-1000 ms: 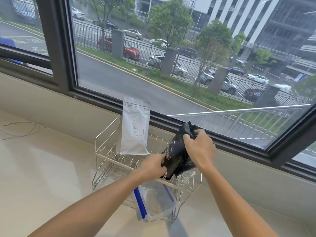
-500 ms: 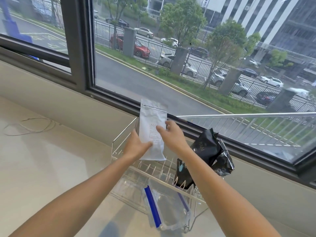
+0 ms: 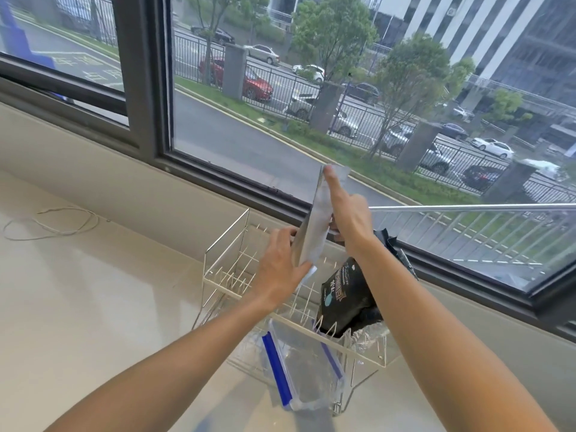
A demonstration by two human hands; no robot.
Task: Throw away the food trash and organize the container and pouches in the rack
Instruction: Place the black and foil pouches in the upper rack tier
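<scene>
Head view: silver pouch (image 3: 312, 235), edge-on, held above rack (image 3: 224, 277).

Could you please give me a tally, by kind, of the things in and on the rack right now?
Pouches: 2, the silver pouch held in both hands and the black pouch standing in the rack.
Containers: 1, the clear container on the lower level.
Total: 3

A white pouch (image 3: 314, 232) stands tall and tilted over the wire rack (image 3: 224, 275). A black pouch (image 3: 346, 294) sits in the rack. A clear container (image 3: 305, 372) with blue clips lies underneath.
</scene>
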